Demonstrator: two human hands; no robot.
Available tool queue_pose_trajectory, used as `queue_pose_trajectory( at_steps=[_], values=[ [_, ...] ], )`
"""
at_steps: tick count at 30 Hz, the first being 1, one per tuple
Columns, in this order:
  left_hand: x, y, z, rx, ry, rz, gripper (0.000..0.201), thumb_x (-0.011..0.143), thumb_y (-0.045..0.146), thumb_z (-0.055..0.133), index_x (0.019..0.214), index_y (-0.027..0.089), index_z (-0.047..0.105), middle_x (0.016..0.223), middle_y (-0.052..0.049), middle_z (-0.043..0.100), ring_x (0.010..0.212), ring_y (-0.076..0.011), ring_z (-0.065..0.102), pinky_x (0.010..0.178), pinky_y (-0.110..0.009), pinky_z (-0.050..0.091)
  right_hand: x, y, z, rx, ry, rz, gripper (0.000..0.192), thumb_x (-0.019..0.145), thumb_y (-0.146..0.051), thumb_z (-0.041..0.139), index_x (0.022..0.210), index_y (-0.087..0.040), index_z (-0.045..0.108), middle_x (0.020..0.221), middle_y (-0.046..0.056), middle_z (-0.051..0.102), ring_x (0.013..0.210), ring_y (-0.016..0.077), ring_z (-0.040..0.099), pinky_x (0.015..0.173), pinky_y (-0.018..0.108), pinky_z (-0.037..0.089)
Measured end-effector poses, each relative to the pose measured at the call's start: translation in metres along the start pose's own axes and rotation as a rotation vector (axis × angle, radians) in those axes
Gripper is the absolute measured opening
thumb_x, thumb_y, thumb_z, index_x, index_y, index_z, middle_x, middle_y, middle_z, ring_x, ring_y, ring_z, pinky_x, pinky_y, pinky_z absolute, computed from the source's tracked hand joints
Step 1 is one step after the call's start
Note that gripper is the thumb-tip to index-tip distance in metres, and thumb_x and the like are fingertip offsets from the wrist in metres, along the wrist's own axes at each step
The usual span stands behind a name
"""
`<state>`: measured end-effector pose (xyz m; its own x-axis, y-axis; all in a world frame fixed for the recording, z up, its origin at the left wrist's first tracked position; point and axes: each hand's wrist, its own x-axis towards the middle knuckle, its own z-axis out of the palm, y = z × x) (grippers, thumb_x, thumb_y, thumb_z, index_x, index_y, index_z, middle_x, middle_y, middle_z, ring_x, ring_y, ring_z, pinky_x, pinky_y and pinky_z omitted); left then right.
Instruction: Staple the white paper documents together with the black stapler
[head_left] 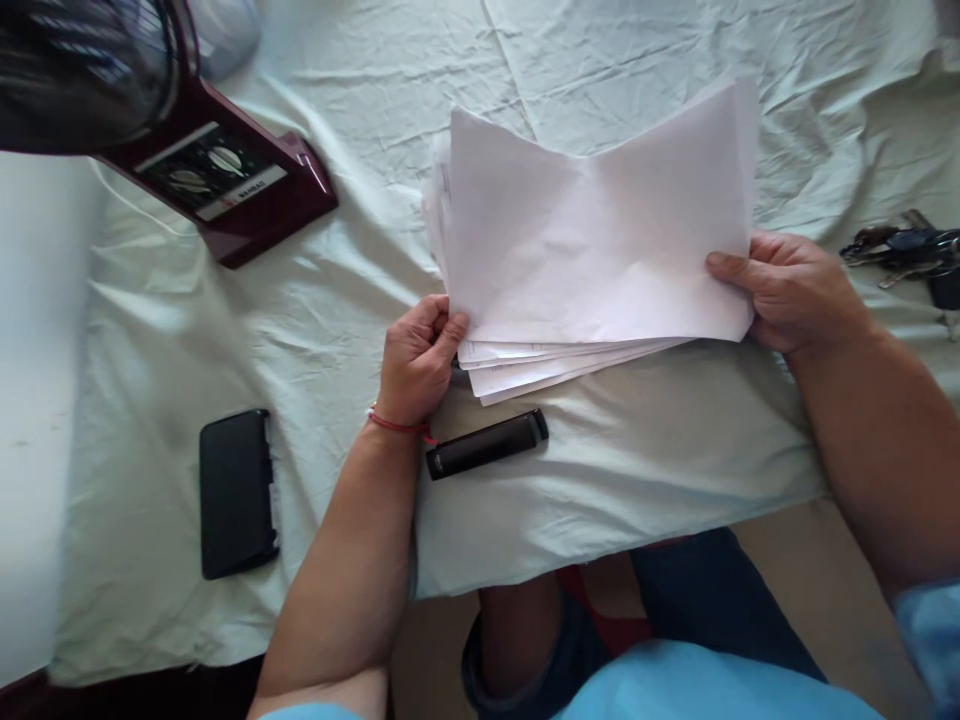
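Note:
A loose stack of white paper sheets (600, 230) is spread between my two hands over the cloth, its top sheet blank and bowed in the middle. My left hand (421, 355) pinches the lower left corner, thumb on top. At the right edge my right hand (802, 290) grips the sheets, with its thumb on the face and the other fingers hidden underneath. Lower sheets poke out unevenly along the near and left sides. Just below the stack, close to my left wrist, lies a black stapler-like bar (487, 444).
A pale green cloth (360, 120) with wrinkles covers the table. On the left rests a black phone-like case (237, 494). A dark red appliance (247, 190) with a big round dark top stands at the upper left. Keys (907, 248) lie at the right edge.

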<state>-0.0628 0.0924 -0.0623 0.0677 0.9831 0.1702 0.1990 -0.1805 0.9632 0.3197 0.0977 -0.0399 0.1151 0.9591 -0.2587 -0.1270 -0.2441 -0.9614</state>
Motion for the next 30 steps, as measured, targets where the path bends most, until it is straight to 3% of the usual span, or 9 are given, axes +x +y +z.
queue_pose_trajectory(
  at_steps=[6,12,14,16,20,26,30],
  values=[
    [0.0,-0.003,0.0,-0.041,0.014,0.009,0.035,0.091,0.054,0.089,0.099,0.021,0.08,0.072,-0.001,0.062,0.061,-0.0129,0.049,0.053,-0.027,0.034,0.003,0.0,-0.004,0.003,-0.006,0.015,0.03,0.061,-0.02,0.086,0.091,-0.017,0.082,0.099,0.007,0.08,0.077,0.0189,0.074,0.067,0.028,0.065],
    [0.0,-0.006,0.001,-0.179,-0.053,-0.013,0.03,0.087,0.037,0.091,0.108,0.021,0.077,0.084,-0.004,0.073,0.075,-0.019,0.068,0.069,-0.031,0.056,-0.003,-0.003,0.002,-0.022,0.002,0.033,0.032,0.063,-0.027,0.093,0.092,-0.018,0.083,0.093,0.006,0.079,0.068,0.0155,0.069,0.06,0.026,0.061],
    [0.0,-0.008,0.0,-0.22,-0.035,0.005,0.028,0.085,0.035,0.094,0.103,0.023,0.077,0.082,-0.002,0.071,0.076,-0.0182,0.07,0.071,-0.03,0.058,-0.004,-0.002,0.005,0.001,0.017,-0.047,0.038,0.062,-0.032,0.1,0.095,-0.02,0.084,0.1,0.005,0.08,0.075,0.0167,0.072,0.068,0.029,0.065],
    [0.0,-0.009,0.0,-0.287,0.013,0.037,0.034,0.078,0.036,0.1,0.1,0.026,0.075,0.085,0.0,0.071,0.084,-0.0181,0.073,0.079,-0.03,0.061,-0.004,-0.001,0.007,0.055,0.031,-0.168,0.045,0.059,-0.035,0.104,0.098,-0.023,0.084,0.109,0.003,0.081,0.091,0.0195,0.077,0.085,0.035,0.07],
    [-0.002,-0.008,0.002,-0.378,0.067,-0.01,0.049,0.072,0.046,0.104,0.11,0.027,0.082,0.113,-0.004,0.081,0.106,-0.0227,0.078,0.1,-0.035,0.063,-0.002,0.003,0.008,0.127,-0.002,-0.323,0.051,0.053,-0.036,0.108,0.097,-0.026,0.084,0.113,0.002,0.08,0.111,0.0238,0.077,0.113,0.049,0.065],
    [-0.006,0.001,0.012,-0.403,0.271,-0.034,0.024,0.081,0.045,0.098,0.091,0.024,0.089,0.094,-0.004,0.084,0.095,-0.017,0.077,0.095,-0.027,0.063,-0.003,0.01,0.009,0.114,0.011,-0.414,0.039,0.059,-0.032,0.106,0.09,-0.024,0.084,0.107,0.004,0.08,0.1,0.0191,0.077,0.111,0.045,0.065],
    [-0.008,0.006,0.012,-0.497,0.323,-0.054,0.031,0.067,0.044,0.105,0.084,0.027,0.086,0.083,-0.001,0.08,0.096,-0.0169,0.076,0.103,-0.027,0.061,-0.006,0.01,0.011,0.108,0.058,-0.502,0.043,0.057,-0.041,0.107,0.086,-0.024,0.08,0.106,0.003,0.079,0.112,0.0214,0.075,0.117,0.047,0.061]
  ],
)
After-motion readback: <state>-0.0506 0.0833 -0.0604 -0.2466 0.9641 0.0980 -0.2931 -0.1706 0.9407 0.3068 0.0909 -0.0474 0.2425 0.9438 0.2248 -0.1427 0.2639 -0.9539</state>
